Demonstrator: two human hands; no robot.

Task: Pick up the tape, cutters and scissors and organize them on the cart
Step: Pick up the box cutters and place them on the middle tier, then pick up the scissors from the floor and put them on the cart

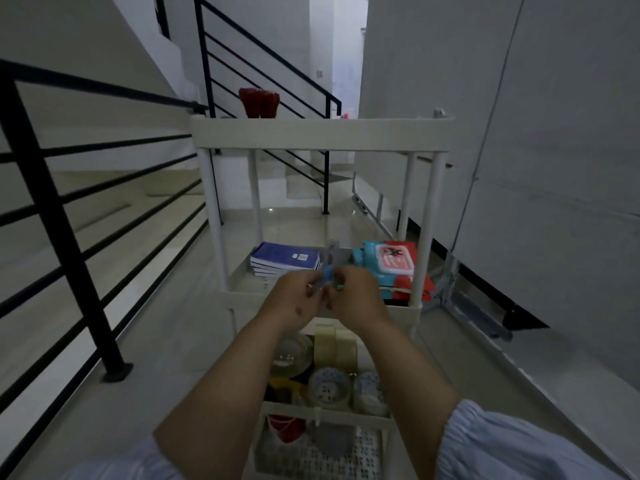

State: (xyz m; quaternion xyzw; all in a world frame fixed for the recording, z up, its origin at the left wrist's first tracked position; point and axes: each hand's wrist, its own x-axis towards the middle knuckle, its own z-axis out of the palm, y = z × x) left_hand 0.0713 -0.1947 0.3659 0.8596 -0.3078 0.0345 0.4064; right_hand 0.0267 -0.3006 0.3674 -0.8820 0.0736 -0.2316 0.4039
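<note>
— Two hands, both up over the middle shelf of the white plastic cart (322, 133): what have they got?

— My left hand (294, 299) and my right hand (356, 296) are curled in toward each other, fingertips nearly meeting. Between them I am pinching a small pair of scissors (330, 271) with grey metal blades pointing away from me and a blue handle part; a bit of green shows by my right fingers. It is blurred, so I cannot tell how far the blades are apart.

— Where do the scissors sit against the cart?

— In the air, above the near edge of the middle shelf. Behind them, at that shelf's far left, lies a stack of blue notebooks (285, 259); at its right side a red and light-blue pack of wet wipes (394, 263).

— And the tape?

— On the shelf below, under my forearms. Two cream-coloured rolls of tape (334, 344) stand on edge side by side toward the far edge. A clear glossy roll (291, 355) is at the left, partly hidden by my left forearm. Two clear rolls with a blue-printed core (329, 388) lie near the front edge, touching or nearly so.

— Anything on top?

— A dark red ribbed vase (259, 102) at the far edge of the top shelf.
</note>
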